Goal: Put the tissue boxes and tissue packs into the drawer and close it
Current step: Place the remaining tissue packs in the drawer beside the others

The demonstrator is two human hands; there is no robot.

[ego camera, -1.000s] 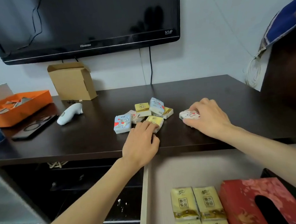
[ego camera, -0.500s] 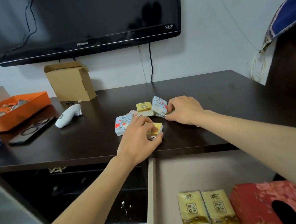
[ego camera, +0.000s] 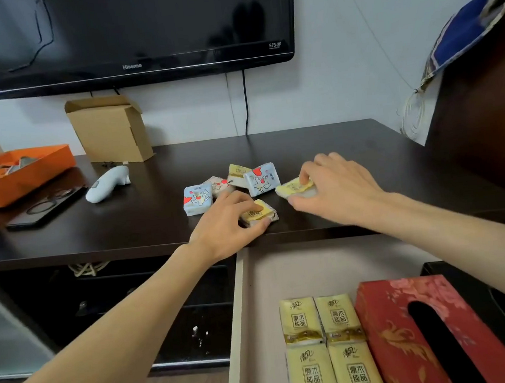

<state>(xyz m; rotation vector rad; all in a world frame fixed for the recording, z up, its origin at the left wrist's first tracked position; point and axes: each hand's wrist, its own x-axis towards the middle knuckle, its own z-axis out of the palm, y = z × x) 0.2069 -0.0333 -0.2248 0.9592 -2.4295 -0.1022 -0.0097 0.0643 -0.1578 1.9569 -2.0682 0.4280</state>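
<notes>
Because these are small film-wrapped tissue packs, they look light, soft and a little slick, so I judge a pinch across the short sides holds better than pressing on the flat face, which would only squash them. The left hand (ego camera: pixel 228 222) is closed around 1 yellow pack (ego camera: pixel 258 213) near the front edge of the dark desk (ego camera: pixel 366 160), thumb on the near side and fingers over the top. The right hand (ego camera: pixel 335 187) grips a second yellow pack (ego camera: pixel 293 187), apparently with a paler pack under it, though that is hard to tell. 4 more packs sit in a loose cluster just behind: a blue cartoon pack (ego camera: pixel 197 198), a pink-and-white one (ego camera: pixel 220 184), another yellow one (ego camera: pixel 237 174) and a second blue one (ego camera: pixel 261 179) leaning on its neighbours. The open drawer (ego camera: pixel 261 284) lies directly below the desk edge, already holding 4 yellow packs (ego camera: pixel 326 345) and a red tissue box (ego camera: pixel 416 339); its rear half is bare, so nothing blocks the drop. Well to the left stand a cardboard box (ego camera: pixel 110 129), a white handheld device (ego camera: pixel 108 183) and an orange tray (ego camera: pixel 18 172), clear of the path.
</notes>
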